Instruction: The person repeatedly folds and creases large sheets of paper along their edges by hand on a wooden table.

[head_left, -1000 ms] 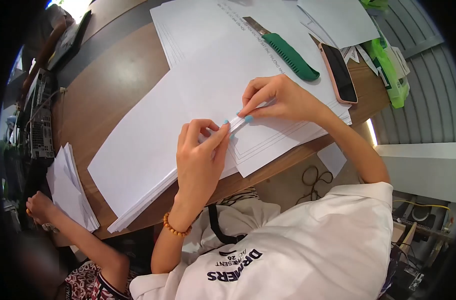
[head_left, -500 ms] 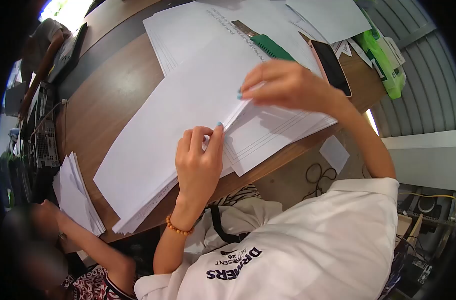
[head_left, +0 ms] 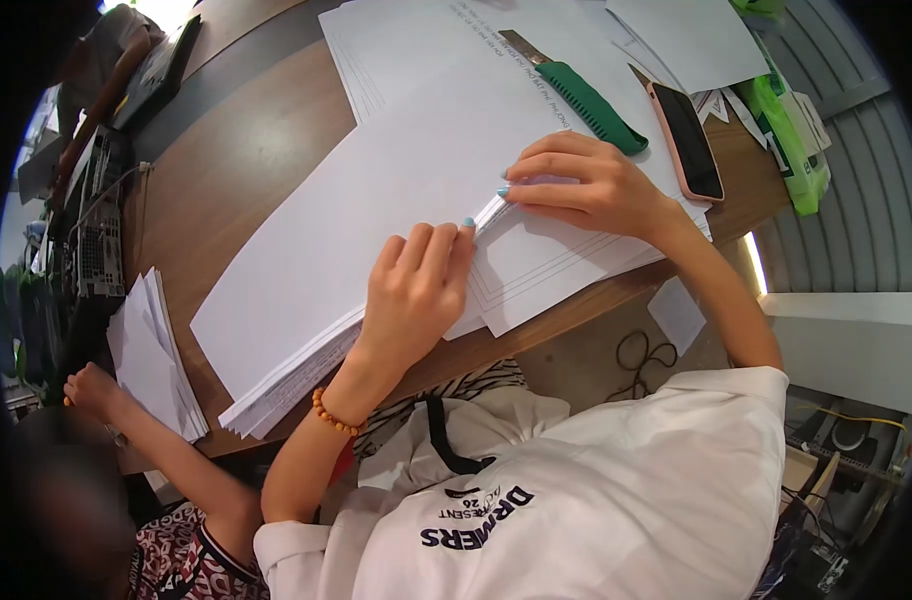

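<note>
At the centre of the frame, the left hand lies on a thick stack of white paper, fingers together and pressing down on its near edge. Just to the right, the right hand pinches the raised corner of the top sheets between thumb and fingertips. The stack runs diagonally across the brown table. Above the right hand lie a green utility knife and a pink-cased phone. At lower left, another person's hand holds a smaller sheaf of papers.
</note>
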Action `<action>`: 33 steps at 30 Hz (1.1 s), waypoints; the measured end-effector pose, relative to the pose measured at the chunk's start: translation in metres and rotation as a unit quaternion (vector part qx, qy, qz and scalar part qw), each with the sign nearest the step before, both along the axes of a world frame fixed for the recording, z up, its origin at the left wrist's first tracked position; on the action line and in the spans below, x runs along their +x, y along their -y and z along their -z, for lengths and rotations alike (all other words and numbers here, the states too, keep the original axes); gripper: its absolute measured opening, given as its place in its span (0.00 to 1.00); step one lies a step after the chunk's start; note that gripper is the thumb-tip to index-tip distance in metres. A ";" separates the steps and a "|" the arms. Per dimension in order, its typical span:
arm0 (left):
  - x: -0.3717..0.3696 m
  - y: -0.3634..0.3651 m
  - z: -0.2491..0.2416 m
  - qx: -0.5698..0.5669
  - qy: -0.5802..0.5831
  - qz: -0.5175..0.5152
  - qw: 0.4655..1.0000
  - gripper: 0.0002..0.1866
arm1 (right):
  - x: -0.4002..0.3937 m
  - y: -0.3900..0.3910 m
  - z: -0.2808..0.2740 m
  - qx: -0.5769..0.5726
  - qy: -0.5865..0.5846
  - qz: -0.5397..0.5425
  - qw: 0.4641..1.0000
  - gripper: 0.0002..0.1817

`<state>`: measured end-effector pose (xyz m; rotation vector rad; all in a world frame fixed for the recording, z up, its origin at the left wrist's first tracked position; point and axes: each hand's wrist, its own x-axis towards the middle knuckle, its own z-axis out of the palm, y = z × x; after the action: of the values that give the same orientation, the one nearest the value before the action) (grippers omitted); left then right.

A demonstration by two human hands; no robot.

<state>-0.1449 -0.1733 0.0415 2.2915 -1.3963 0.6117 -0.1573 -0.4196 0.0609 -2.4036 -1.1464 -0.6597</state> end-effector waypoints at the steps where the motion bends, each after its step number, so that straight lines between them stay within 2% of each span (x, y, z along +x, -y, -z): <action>1: -0.001 0.001 0.001 0.027 0.043 -0.006 0.999 0.09 | -0.002 -0.001 0.000 -0.008 0.015 0.009 1.000 0.15; 2: -0.001 0.002 0.002 0.054 0.087 -0.010 0.995 0.10 | -0.004 -0.002 0.000 -0.016 0.032 0.020 0.999 0.16; 6: 0.012 -0.001 -0.019 0.043 0.052 0.010 0.998 0.09 | -0.003 -0.010 -0.004 -0.018 0.046 0.044 0.998 0.17; 8: 0.021 -0.006 -0.040 -0.038 -0.045 0.006 0.998 0.08 | 0.000 -0.016 -0.018 0.031 0.023 0.066 0.997 0.17; 10: 0.027 -0.012 -0.069 -0.068 -0.126 0.009 0.990 0.08 | 0.006 -0.022 -0.037 0.055 0.007 0.065 0.996 0.16; 14: 0.039 -0.023 -0.104 -0.074 -0.110 0.009 0.991 0.09 | 0.013 -0.037 -0.081 0.071 -0.011 0.058 0.996 0.15; 15: 0.041 -0.025 -0.108 -0.081 -0.097 -0.001 0.992 0.10 | 0.015 -0.039 -0.089 0.079 -0.040 0.044 0.995 0.14; 17: 0.045 -0.028 -0.110 -0.086 -0.078 0.003 0.993 0.09 | 0.018 -0.041 -0.098 0.053 -0.025 0.043 0.997 0.16; 18: 0.045 -0.030 -0.110 -0.091 -0.064 0.013 0.994 0.09 | 0.018 -0.043 -0.099 0.026 -0.016 0.047 0.998 0.18; 22: 0.048 -0.038 -0.114 -0.097 -0.070 0.014 0.993 0.08 | 0.017 -0.052 -0.101 0.042 0.016 0.046 0.998 0.18; 24: 0.050 -0.040 -0.114 -0.102 -0.044 0.019 0.994 0.07 | 0.016 -0.053 -0.101 0.055 0.025 0.096 0.994 0.15; 28: 0.052 -0.045 -0.114 -0.119 -0.024 0.027 0.992 0.06 | 0.021 -0.058 -0.104 0.079 0.073 0.074 0.991 0.12; 33: 0.051 -0.047 -0.112 -0.123 -0.043 0.017 0.991 0.12 | 0.022 -0.066 -0.112 0.063 0.076 0.095 0.991 0.11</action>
<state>-0.0943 -0.1260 0.1538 2.0703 -1.2429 0.6287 -0.1355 -0.3533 0.1725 -2.4069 -0.9071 -0.9609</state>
